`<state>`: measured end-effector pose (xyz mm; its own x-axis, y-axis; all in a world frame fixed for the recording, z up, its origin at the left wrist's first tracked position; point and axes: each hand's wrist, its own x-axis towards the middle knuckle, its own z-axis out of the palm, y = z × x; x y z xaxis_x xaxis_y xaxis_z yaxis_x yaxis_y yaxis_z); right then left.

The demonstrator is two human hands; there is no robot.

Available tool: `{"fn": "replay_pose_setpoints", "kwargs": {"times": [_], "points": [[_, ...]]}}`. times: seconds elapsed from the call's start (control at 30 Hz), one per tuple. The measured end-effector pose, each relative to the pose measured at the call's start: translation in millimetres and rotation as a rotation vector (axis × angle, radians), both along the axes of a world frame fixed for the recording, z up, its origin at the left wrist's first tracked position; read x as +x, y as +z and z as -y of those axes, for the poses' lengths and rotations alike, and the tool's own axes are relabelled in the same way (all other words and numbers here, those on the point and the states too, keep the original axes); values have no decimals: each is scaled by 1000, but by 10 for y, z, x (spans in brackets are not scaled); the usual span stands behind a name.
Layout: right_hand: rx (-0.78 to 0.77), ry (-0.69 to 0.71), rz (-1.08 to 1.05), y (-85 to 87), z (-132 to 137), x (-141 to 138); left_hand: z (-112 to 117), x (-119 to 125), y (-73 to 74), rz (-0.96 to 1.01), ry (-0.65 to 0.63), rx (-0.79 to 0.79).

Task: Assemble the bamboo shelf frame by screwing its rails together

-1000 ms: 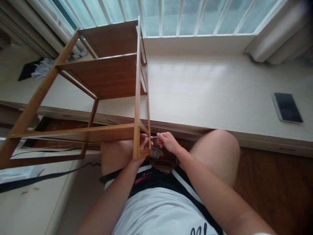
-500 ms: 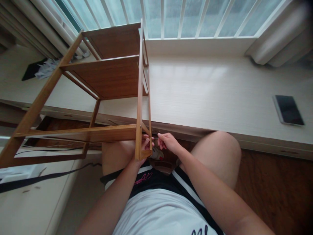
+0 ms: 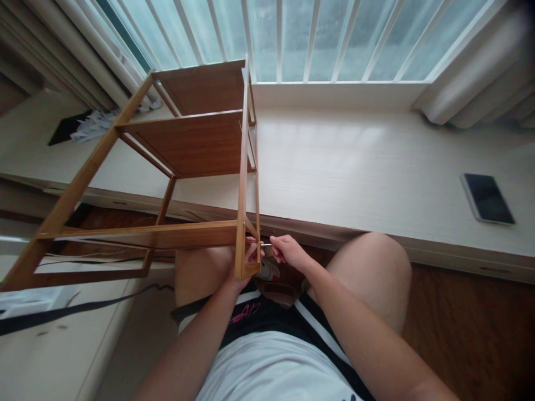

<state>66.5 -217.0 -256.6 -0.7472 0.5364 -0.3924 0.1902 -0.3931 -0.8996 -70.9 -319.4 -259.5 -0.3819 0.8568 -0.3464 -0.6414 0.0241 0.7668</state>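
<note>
- Left hand (image 3: 247, 260) clasps the near post end of the wooden rack (image 3: 188, 139), over the lap.
- Right hand (image 3: 287, 250) pinches a thin metal rod (image 3: 266, 244), its tip at that post.
- Rack lies sideways, far end on the table (image 3: 355, 161).
- Phone (image 3: 487, 197) on table, well apart.

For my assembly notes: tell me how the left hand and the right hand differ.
The left hand clasps the rack's upright post; the right hand is clear of the wood. The right hand pinches a thin metal rod aimed at the post; the left hand's grip is fuller. The post partly hides the left hand; the right hand shows whole. Both work at one corner.
</note>
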Motion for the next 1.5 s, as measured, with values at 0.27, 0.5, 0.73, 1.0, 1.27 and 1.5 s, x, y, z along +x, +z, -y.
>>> {"fn": "replay_pose_setpoints", "kwargs": {"times": [0.27, 0.5, 0.73, 1.0, 1.27, 1.5], "points": [[175, -36, 9, -57, 6, 10, -10, 9, 23, 0, 2, -6], [414, -105, 36, 15, 32, 30, -2, -5, -34, 9, 5, 0], [548, -160, 66, 54, 77, 37, -2, -17, -74, 17, -1, -7], [620, -159, 72, 29, 84, 28, -10, -2, -38, 5, 6, -10], [672, -139, 88, 3, 85, 56, -6, -3, -39, -3, 4, -14], [603, -122, 84, -26, 92, 34, 1, -10, -46, -6, 6, -21]]}}
